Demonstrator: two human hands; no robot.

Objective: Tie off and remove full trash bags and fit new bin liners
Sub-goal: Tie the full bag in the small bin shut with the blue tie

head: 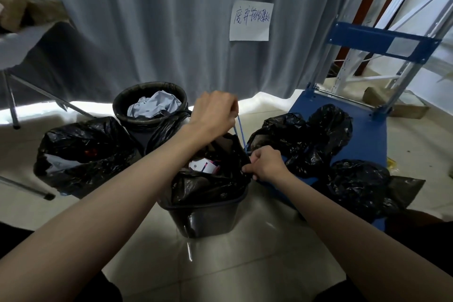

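Observation:
A dark square bin [208,218] stands on the floor in front of me, lined with a black trash bag [203,184] that holds paper and packaging. My left hand [213,113] is raised above the bag, fingers closed on the blue drawstring [239,130], which runs taut down to the bag's right rim. There my right hand [266,164] pinches the rim of the bag and the string together. The bag's mouth is still partly gaping.
A round black bin [149,105] full of crumpled paper stands behind. A filled black bag [83,152] lies at left; two more black bags [308,140] [360,186] rest on a blue hand trolley [362,130] at right. A grey curtain hangs behind; table legs at left.

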